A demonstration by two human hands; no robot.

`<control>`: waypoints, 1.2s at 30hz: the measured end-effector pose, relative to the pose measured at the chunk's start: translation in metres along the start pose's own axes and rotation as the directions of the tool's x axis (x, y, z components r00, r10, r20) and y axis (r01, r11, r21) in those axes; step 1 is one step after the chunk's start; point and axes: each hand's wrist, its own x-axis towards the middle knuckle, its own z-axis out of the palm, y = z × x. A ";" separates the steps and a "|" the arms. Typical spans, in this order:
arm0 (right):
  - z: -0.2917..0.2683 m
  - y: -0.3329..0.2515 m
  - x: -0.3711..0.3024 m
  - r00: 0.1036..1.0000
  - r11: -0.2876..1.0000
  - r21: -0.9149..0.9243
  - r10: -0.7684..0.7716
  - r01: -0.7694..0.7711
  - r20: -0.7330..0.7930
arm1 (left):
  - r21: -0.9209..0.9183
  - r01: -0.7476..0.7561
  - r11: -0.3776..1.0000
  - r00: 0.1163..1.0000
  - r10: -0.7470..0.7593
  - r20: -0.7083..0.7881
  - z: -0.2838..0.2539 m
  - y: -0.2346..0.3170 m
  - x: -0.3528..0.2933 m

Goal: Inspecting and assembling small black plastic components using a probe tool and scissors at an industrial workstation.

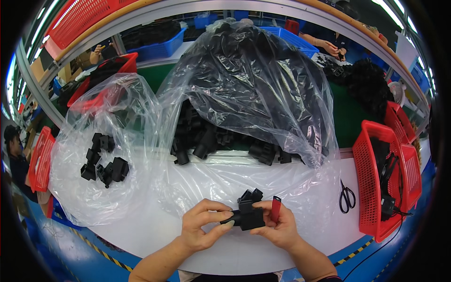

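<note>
Between my two hands, above the front of the white table (pixel 300 251), is a black moulded plastic part (pixel 249 218) with a block-shaped body and a round stub. The fingers of my left hand (pixel 201 226) pinch the stub. My right hand (pixel 283 230) grips the block end, and a flat red tool (pixel 276 207) sticks up from among its fingers; its lower end is hidden. Beyond my hands, a big clear plastic bag (pixel 263 94) lies with its mouth towards me, full of similar black parts (pixel 205 143).
Several black parts (pixel 112 171) rest on another clear bag (pixel 70 188) at the left. Black scissors (pixel 347 197) lie right of my hands, beside red baskets (pixel 369 188) holding black cables. Blue crates (pixel 157 45) stand at the back, where another person's hands (pixel 329 47) show.
</note>
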 end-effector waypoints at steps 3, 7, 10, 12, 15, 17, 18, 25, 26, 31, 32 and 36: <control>0.001 0.011 0.001 0.996 0.995 -0.050 -0.086 0.088 0.036 | -0.033 0.037 0.999 0.999 -0.037 -0.021 -0.001 -0.003 -0.002; 0.004 0.003 0.004 0.963 0.946 -0.183 -0.267 0.266 0.022 | -0.256 0.109 0.960 0.984 -0.140 -0.108 0.004 -0.003 -0.003; 0.001 0.007 0.002 0.944 0.928 -0.191 -0.330 0.320 -0.018 | -0.455 0.300 0.839 0.949 -0.310 0.054 0.005 -0.001 0.002; -0.002 0.007 0.002 0.941 0.921 -0.210 -0.339 0.329 -0.013 | -0.494 0.439 0.750 0.897 -0.396 0.196 0.001 -0.001 0.002; -0.001 0.002 0.006 0.948 0.931 -0.199 -0.317 0.307 -0.023 | -0.502 0.540 0.676 0.841 -0.458 0.288 -0.005 0.001 -0.001; -0.003 0.005 0.007 0.939 0.916 -0.217 -0.343 0.337 0.011 | -0.525 0.524 0.671 0.850 -0.450 0.275 -0.005 0.001 0.000; -0.003 0.006 0.007 0.934 0.909 -0.223 -0.356 0.353 0.029 | -0.518 0.512 0.685 0.857 -0.448 0.255 -0.004 0.002 0.000; -0.006 0.000 0.007 0.998 0.949 0.310 -0.050 0.061 -0.042 | -0.314 0.368 0.875 0.928 -0.327 0.177 0.000 0.003 -0.003; -0.007 -0.001 0.009 1.000 0.971 0.237 -0.025 0.028 -0.015 | -0.312 0.365 0.877 0.929 -0.323 0.179 0.001 0.004 -0.003; -0.011 0.007 0.008 0.992 0.982 0.142 -0.123 0.122 -0.001 | -0.194 0.322 0.927 0.941 -0.291 0.173 -0.001 0.005 -0.002; -0.013 0.006 0.007 0.991 0.983 0.126 -0.133 0.130 0.018 | -0.181 0.315 0.932 0.942 -0.285 0.176 -0.001 0.004 -0.002; -0.013 0.006 0.007 0.984 0.981 0.094 -0.175 0.172 0.018 | -0.142 0.250 0.958 0.960 -0.225 0.169 -0.002 0.005 0.000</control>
